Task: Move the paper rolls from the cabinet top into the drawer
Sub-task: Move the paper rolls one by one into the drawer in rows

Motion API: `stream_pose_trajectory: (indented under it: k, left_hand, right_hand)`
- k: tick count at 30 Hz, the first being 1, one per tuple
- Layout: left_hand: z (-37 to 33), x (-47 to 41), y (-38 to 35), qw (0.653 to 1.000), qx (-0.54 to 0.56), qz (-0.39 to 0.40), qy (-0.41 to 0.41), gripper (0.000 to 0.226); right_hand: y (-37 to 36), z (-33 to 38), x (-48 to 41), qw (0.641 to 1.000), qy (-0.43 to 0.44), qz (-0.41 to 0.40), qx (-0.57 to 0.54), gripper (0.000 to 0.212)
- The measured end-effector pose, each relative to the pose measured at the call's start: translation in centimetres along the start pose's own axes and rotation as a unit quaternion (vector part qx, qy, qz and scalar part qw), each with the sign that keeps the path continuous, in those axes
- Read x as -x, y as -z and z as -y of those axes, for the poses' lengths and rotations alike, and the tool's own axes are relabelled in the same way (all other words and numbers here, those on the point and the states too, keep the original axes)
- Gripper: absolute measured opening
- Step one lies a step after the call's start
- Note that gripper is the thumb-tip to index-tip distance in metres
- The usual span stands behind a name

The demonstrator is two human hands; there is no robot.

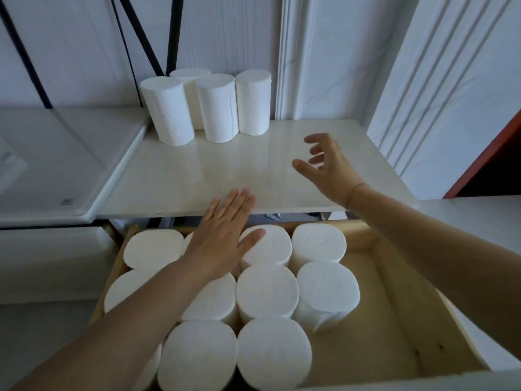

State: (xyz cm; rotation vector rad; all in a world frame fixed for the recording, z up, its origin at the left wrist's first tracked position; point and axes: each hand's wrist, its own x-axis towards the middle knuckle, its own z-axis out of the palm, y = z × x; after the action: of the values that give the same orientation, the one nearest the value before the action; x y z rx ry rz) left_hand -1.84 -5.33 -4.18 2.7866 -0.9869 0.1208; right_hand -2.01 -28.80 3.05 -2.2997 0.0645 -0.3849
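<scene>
Several white paper rolls (218, 108) stand upright in a cluster at the back left of the pale cabinet top (225, 176). Below it the wooden drawer (394, 311) is pulled out, with several upright rolls (266, 292) packed in its left and middle. My left hand (222, 238) lies flat and open over the back rolls in the drawer, fingertips at the cabinet's front edge. My right hand (329, 167) hovers above the right part of the cabinet top, fingers spread and curled, holding nothing.
A white tray-like surface (56, 165) adjoins the cabinet top on the left. White panelled walls (451, 80) rise behind and to the right. Black straps (141, 38) hang at the back left. The drawer's right side shows bare wood.
</scene>
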Motion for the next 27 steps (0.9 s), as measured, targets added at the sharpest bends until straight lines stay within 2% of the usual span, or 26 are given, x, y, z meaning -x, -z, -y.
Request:
stream_pose_trajectory:
  k: [8,13,18,23,27]
  left_hand:
    - [3.0,-4.9,0.5,1.0,-0.002,0.013,-0.005,0.081]
    - [3.4,-5.6,-0.8,1.0,-0.012,-0.002,0.014,0.081]
    - [3.2,-5.5,-0.9,1.0,-0.007,-0.022,0.014,0.082]
    - [3.0,-5.2,-0.8,0.999,-0.014,-0.027,0.011,0.081]
    - [2.9,-5.2,-0.8,1.0,-0.017,-0.023,0.011,0.081]
  right_hand:
    - [-4.9,0.4,-14.5,0.997,0.008,-0.026,-0.069,0.075]
    - [-6.1,0.1,-20.9,0.999,0.007,-0.005,-0.045,0.079]
    - [-6.4,0.6,-24.2,0.999,0.017,-0.011,-0.044,0.071]
    - [-7.7,1.4,-24.7,0.992,-0.018,-0.034,-0.119,0.061]
    - [-7.7,2.4,-23.0,0.995,-0.002,-0.048,-0.091,0.054]
